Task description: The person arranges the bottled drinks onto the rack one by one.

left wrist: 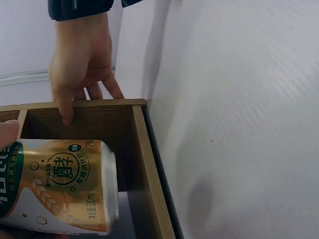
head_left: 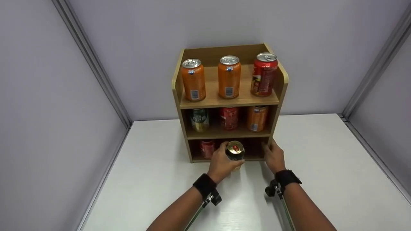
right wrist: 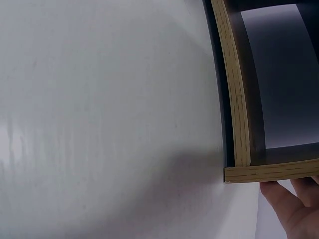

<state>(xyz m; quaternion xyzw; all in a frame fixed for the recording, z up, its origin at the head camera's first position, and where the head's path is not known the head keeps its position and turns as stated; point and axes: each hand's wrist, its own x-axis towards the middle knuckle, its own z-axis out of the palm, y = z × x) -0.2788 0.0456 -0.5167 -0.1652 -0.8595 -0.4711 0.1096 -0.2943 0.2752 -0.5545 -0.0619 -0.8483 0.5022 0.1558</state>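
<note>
In the head view my left hand [head_left: 221,165] grips a dark green, gold and white drink can [head_left: 235,156] around its side. The can is just in front of the bottom level of a small wooden shelf [head_left: 228,134], gold lid up. The left wrist view shows the lower part of this can [left wrist: 75,186] before the opening, with the left thumb [left wrist: 7,133] at the picture's edge. My right hand [head_left: 275,158] holds the shelf's right side panel [right wrist: 271,172] near the bottom, thumb inside and fingers outside. A red can [head_left: 207,149] stands at the bottom level's left.
On top stand two orange cans [head_left: 229,78] and a red can [head_left: 265,77]. The middle level holds a green-and-gold can [head_left: 200,120], a red can [head_left: 229,118] and an orange can [head_left: 257,118]. The shelf stands on a white table [head_left: 154,179] before a pale wall [head_left: 144,32].
</note>
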